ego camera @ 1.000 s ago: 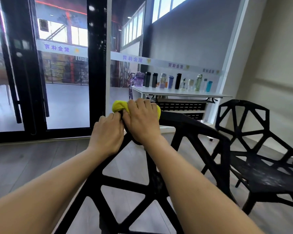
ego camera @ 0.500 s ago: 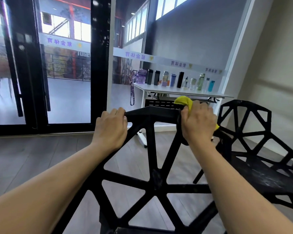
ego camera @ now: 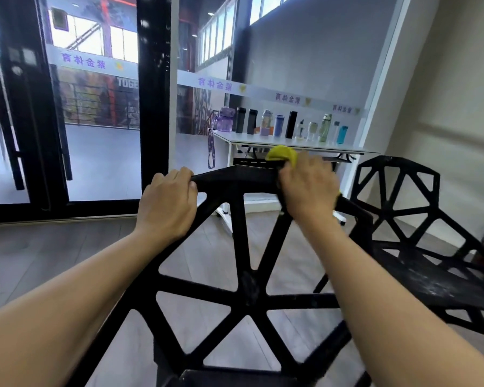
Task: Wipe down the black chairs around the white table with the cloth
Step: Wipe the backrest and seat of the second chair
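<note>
Right hand (ego camera: pixel 308 188) gripping bunched yellow cloth (ego camera: pixel 281 155), black chair (ego camera: pixel 241 247)

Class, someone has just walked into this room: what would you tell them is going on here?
A person is wiping a black lattice-back chair. The left hand grips the top rail to steady it, while the right hand presses a yellow cloth onto the rail's right end. A second black chair stands to the right.

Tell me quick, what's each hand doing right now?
Left hand: closed, gripping the top rail of the near black chair.
Right hand: closed, holding the yellow cloth against that rail.
</note>
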### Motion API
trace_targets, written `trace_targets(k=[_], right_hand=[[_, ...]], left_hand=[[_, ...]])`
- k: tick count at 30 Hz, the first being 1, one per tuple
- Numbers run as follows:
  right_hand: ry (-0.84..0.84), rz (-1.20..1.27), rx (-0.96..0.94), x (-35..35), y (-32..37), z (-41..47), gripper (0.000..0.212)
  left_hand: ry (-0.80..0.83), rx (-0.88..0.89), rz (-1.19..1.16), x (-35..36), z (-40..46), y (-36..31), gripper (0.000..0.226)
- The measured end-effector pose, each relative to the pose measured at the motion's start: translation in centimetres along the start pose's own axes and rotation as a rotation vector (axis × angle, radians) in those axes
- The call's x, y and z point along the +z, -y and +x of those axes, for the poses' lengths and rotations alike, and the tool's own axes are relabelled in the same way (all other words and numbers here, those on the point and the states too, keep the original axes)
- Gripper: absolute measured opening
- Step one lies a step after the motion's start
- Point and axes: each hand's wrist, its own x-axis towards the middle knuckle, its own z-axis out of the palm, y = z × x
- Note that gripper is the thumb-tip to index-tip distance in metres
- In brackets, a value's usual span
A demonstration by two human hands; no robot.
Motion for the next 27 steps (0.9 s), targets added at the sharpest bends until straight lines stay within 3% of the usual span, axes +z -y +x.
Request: trace_targets(k=[3,7,11,15,19,21,24,27], right_hand=[[-0.035,0.038,0.151,-1.4,-5.8,-1.4,0.040],[-0.090,0.059,0.191,-1.2,-4.1,-1.5,0.043],[-0.065,0.109,-0.019,0.1,3.5,0.2,0.050],[-0.090,0.207,-0.252,0.7,11.8,-0.9,0.042],[-0.076,0.201,-0.401,1.0,9.8,-0.2,0.044],[-0.046,0.151,-0.338,0.9,6.0,0.7,0.049],[-0.007,0.101,-0.053,0.6,-1.2,0.7,0.042],[-0.064,0.071,0.064,-0.6,-5.7,-1.1,0.041]], left_hand=[[-0.004,-0.011,-0.006,0.1,0.1,-0.2,0.025],[0.009,-0.027,0.004,-0.2,0.0,-0.4,0.025],[-0.004,-0.010,0.021,0.1,0.0,-0.4,0.025],[-0.020,-0.013,0.026,0.3,0.1,-0.1,0.019],[-0.008,0.011,0.007,0.3,0.2,0.2,0.020],[-0.003,0.009,0.018,0.4,0.2,0.2,0.022],[0.013,0.003,0.017,0.4,0.2,0.0,0.024],[0.026,0.000,0.022,0.4,0.4,0.1,0.025]])
